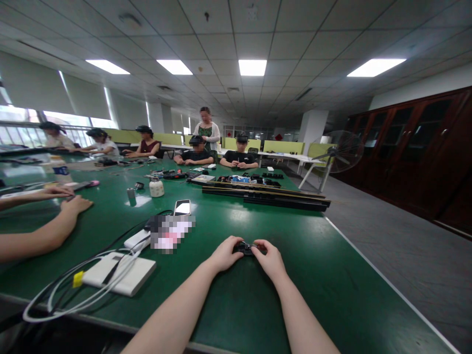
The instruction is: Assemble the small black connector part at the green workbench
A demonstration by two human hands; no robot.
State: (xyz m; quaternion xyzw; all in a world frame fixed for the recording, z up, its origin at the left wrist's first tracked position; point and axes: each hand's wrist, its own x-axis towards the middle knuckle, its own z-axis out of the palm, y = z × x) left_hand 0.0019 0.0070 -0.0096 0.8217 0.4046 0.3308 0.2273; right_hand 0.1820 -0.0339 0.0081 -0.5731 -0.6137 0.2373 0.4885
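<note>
A small black part (pixel 246 249) with a shinier, metallic-looking middle is held low over the green table (pixel 169 314); its exact kind is too small to make out. My left hand (pixel 226 253) grips its left end, thumb in front and fingers behind. On the other end my right hand (pixel 270 258) is closed in the same way, thumb and fingertips pinching it. The fingertips of both hands cover the part's two ends. Whether it rests on the tabletop, I cannot tell.
To my left lie a white box (pixel 121 273) with looped cables, a power strip (pixel 138 240) and a phone (pixel 182 207). Long black bars (pixel 269 196) lie across the table ahead. A co-worker's hands (pixel 72 199) are at far left; a fan (pixel 337 153) stands at right.
</note>
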